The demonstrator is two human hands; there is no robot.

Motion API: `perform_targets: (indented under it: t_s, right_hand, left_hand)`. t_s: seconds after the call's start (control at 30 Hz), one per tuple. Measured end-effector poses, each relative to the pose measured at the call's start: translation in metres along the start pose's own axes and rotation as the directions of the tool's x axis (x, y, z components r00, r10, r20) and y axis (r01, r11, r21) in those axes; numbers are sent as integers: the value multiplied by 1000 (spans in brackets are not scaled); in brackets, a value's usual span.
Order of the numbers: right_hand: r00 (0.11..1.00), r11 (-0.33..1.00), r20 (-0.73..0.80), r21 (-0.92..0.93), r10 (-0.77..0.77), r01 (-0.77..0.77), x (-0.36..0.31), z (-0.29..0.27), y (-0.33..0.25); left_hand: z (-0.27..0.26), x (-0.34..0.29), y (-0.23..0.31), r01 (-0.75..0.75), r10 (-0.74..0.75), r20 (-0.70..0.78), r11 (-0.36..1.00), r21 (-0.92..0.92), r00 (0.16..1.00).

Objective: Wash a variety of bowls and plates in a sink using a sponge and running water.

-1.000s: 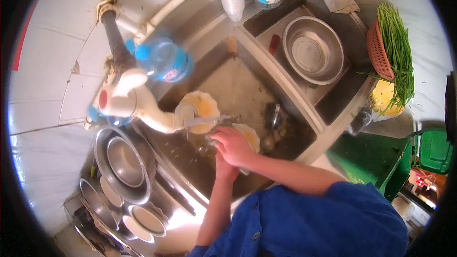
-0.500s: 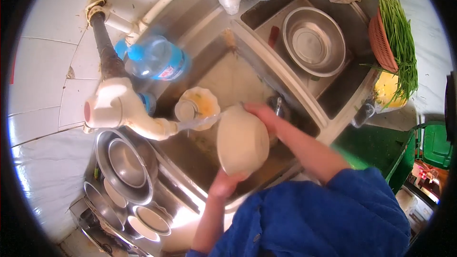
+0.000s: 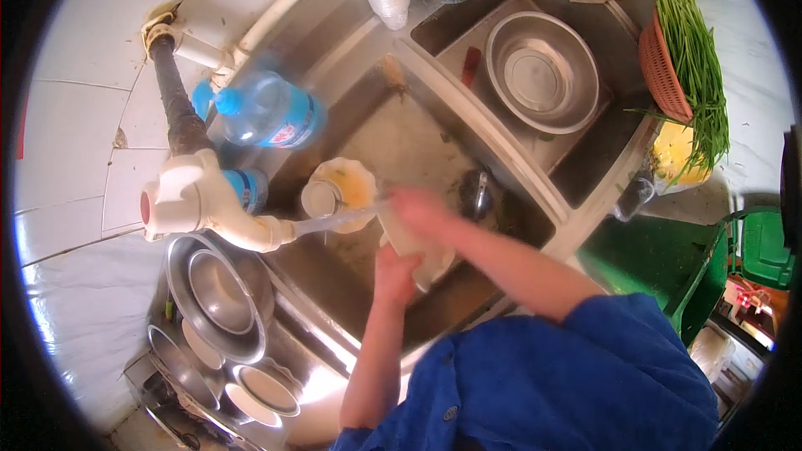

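Observation:
My left hand [image 3: 398, 272] grips the lower edge of a cream-coloured bowl [image 3: 403, 238], thumb over its rim. Tilted steeply, the bowl is held above the left sink basin [image 3: 422, 129]. My right hand [image 3: 420, 212] is against its upper part, its fingers smeared by motion. Water [image 3: 338, 221] runs from the white plastic tap [image 3: 251, 232] toward the bowl and that hand. Behind the stream, a scalloped white dish [image 3: 364, 181] with a yellowish inside lies in the basin, a small round cup [image 3: 321, 198] on it. Another pale dish shows partly beneath my hands.
A metal ladle-like utensil [image 3: 479, 192] lies in the basin. The right basin holds a steel bowl [image 3: 543, 73]. Blue-capped bottles [image 3: 271, 108] stand near the tap. Steel bowls [image 3: 219, 292] and plates [image 3: 266, 388] are at left; a basket of green stalks [image 3: 664, 67] and a green bin [image 3: 643, 255] at right.
The bowl has turned from showing its broad side to nearly edge-on. My right hand has moved left, closer to the water stream; my left hand has risen slightly.

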State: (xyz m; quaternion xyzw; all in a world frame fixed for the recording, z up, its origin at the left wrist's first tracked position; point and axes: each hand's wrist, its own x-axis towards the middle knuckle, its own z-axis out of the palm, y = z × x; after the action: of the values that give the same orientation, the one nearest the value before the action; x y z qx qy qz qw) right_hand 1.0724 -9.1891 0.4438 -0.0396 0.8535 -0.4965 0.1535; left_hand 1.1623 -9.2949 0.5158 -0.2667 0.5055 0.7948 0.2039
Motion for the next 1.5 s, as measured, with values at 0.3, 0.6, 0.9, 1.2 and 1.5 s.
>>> perform_targets:
  t_s: [0.3,0.6,0.9,1.2,1.5]
  right_hand:
    - [756,-201,600,800,261,-566,-69,17,54]
    - [757,39,495,827,427,-562,-73,3,40]
    - [765,764,-133,278,630,-582,-60,-5,-73]
    - [994,926,72,363,86,-107,-29,4,23]
    - [676,90,366,838,639,-539,-65,-22,44]
  left_hand:
    - [-7,-90,10,-80,67,52,945,317,996]
    - [-27,3,66,160,-124,117,910,-384,985]
    - [17,17,9,-116,252,-302,908,402,919]
    - [4,-29,44,-161,130,-137,956,-244,982]
    - [-20,-17,52,-73,122,-123,935,346,985]
